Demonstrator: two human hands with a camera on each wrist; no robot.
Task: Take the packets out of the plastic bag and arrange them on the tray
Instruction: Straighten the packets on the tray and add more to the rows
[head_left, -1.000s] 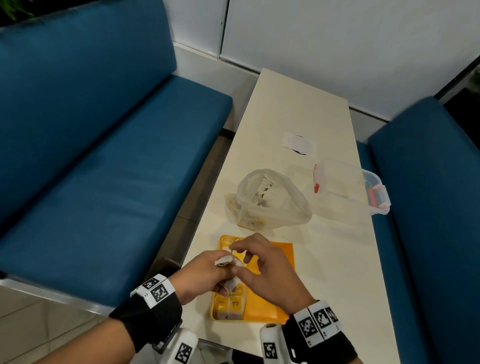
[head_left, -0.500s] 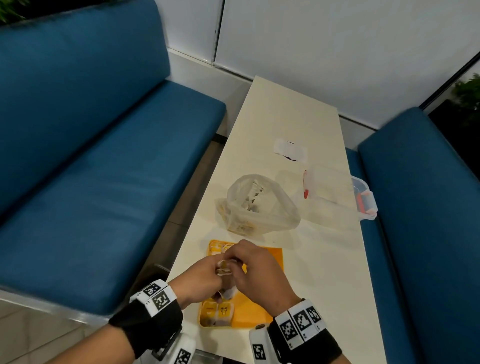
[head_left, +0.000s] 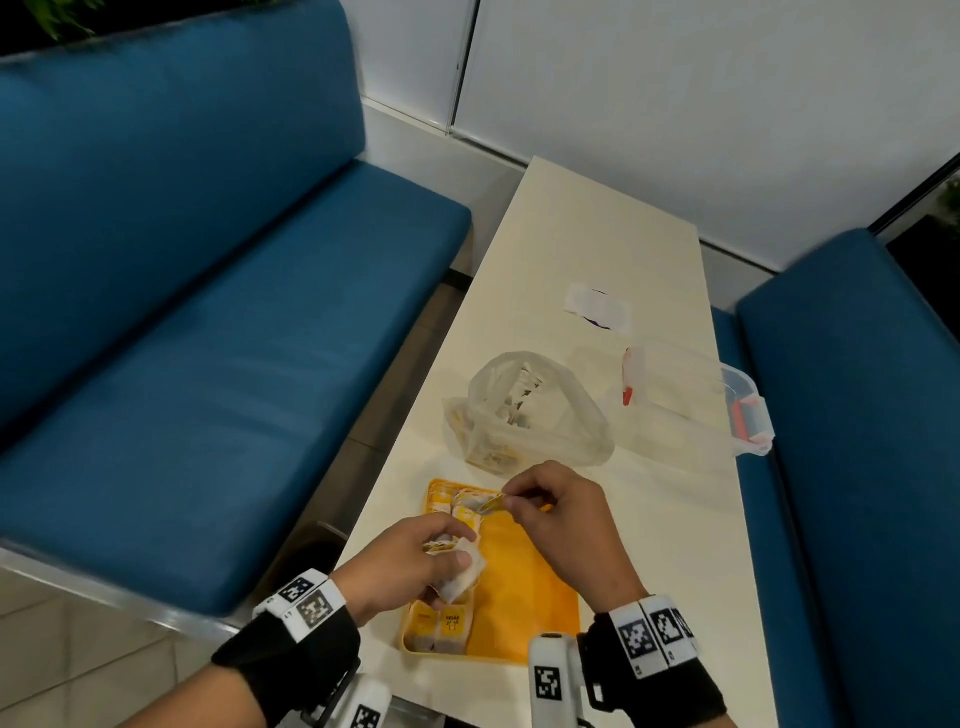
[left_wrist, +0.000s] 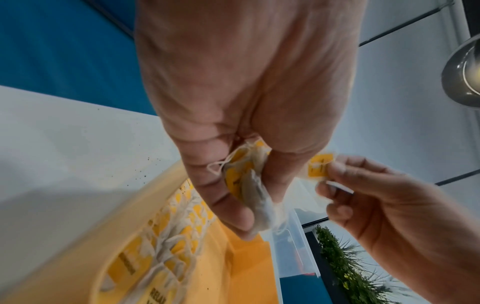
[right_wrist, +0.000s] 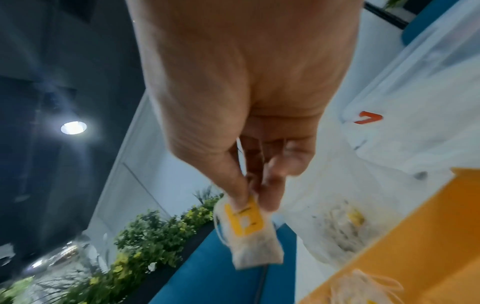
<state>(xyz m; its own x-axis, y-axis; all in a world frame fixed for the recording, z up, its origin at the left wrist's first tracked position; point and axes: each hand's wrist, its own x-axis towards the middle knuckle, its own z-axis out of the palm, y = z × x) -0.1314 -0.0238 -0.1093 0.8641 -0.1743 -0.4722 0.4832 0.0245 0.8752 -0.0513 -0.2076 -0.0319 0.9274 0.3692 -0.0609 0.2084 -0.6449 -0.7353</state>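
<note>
An orange tray (head_left: 524, 592) lies at the near end of the table, with several yellow-tagged tea packets (head_left: 447, 623) in a row along its left side. My left hand (head_left: 415, 561) hovers over that row and grips a small bunch of packets (left_wrist: 249, 181). My right hand (head_left: 550, 509) is over the tray's far end and pinches one packet (right_wrist: 246, 226) by its top between thumb and fingers. The clear plastic bag (head_left: 524, 410) sits just beyond the tray with more packets inside.
A clear lidded box (head_left: 691, 400) with red clips stands right of the bag, near the table's right edge. A white paper slip (head_left: 597, 306) lies farther back. Blue benches (head_left: 208, 364) flank the table on both sides.
My hands have drawn apart: the right one has lifted a single packet away toward the tray's far end, while the left stays nearer with the bunch.
</note>
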